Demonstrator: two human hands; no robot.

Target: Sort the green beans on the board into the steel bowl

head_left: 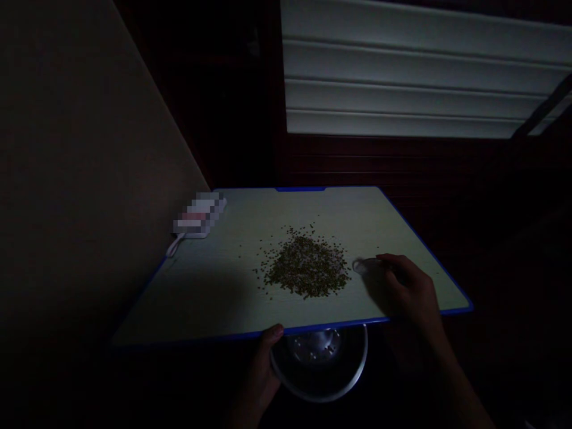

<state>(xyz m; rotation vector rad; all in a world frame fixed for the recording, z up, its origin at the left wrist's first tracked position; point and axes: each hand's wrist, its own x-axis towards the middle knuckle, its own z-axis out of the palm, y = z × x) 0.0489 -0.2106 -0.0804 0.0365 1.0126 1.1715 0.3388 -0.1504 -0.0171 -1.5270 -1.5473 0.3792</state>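
A loose heap of small dark seeds or grains (308,267) lies on the pale tabletop (348,208), with single ones scattered round it. My right hand (409,286) is closed on the handle of a small spoon (358,266), whose rounded end is just right of the heap, near the surface. My left hand (266,369) is closed on the left side of a metal bowl (361,360) below the front edge of the table, thumb up by the blue edging. A few pale bits show inside the bowl; its far part is hidden under the tabletop.
At the table's back left lies a white flat device (214,217), partly blurred out, with a white cord (174,245). A wall (89,149) borders the left side. Behind stand dark wood and white slats (402,77). The room is dim.
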